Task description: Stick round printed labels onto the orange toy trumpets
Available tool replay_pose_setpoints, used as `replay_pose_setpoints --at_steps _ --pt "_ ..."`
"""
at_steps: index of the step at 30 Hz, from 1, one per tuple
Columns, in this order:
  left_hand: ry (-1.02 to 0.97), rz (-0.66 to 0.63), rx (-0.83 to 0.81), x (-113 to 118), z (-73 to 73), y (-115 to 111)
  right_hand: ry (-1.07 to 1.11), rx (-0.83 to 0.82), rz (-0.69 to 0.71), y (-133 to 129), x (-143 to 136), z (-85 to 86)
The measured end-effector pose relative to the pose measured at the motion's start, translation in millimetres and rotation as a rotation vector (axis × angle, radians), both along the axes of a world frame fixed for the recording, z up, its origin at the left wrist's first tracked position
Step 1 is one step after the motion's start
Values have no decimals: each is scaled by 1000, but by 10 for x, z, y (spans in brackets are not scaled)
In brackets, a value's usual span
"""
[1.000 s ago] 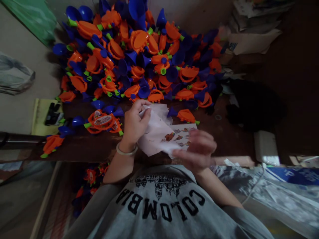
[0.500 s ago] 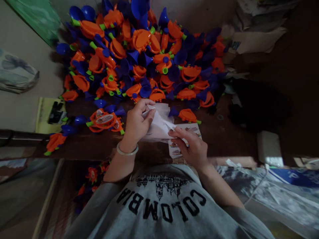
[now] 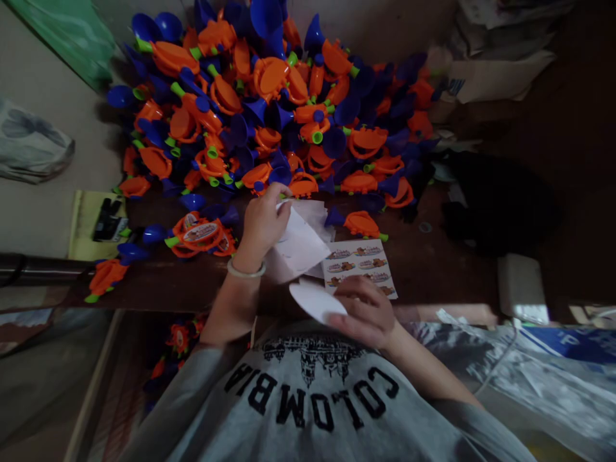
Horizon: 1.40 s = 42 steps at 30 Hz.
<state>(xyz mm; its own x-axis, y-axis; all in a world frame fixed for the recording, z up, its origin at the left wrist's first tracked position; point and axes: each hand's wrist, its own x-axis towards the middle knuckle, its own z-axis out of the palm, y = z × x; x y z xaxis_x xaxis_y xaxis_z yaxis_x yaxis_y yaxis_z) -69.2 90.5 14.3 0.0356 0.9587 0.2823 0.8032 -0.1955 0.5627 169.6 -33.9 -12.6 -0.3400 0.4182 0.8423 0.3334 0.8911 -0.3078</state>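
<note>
My left hand (image 3: 264,221) is closed on the upper left edge of some white paper sheets (image 3: 303,247), held tilted over the table. Between the thumb and fingers of my right hand (image 3: 368,314) is a white oval piece of paper (image 3: 315,301), nearer my body and apart from the sheets. A sticker sheet (image 3: 360,260) with rows of printed oval labels lies flat just beyond my right hand. To the left rest orange toy trumpets with oval stickers on them (image 3: 199,232). One plain orange and blue toy trumpet (image 3: 363,223) lies right of the sheets.
A big heap of orange and blue toy trumpets (image 3: 269,77) covers the back of the table. A black bag or cloth (image 3: 495,199) lies at the right, near a white box (image 3: 522,287). At left, a black clip-like object (image 3: 110,219) sits on yellow paper.
My right hand has drawn away from the white sheets toward my body, bringing the white oval paper with it. More of the sticker sheet is uncovered. My left hand has stayed on the sheets.
</note>
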Motion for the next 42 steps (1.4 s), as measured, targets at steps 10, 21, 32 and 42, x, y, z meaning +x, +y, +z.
replay_pose_setpoints --at_steps 10,21,32,42 --pt "272 -449 18 427 -765 596 -196 -335 -258 1291 636 -680" --pt "145 -407 -171 225 -880 -281 -258 -548 -36 1533 730 -500" --pt "-1206 -370 -356 519 -520 -708 232 -725 227 871 83 145" --pt "-1533 -144 -242 623 -292 -852 638 -479 -209 532 -298 336"
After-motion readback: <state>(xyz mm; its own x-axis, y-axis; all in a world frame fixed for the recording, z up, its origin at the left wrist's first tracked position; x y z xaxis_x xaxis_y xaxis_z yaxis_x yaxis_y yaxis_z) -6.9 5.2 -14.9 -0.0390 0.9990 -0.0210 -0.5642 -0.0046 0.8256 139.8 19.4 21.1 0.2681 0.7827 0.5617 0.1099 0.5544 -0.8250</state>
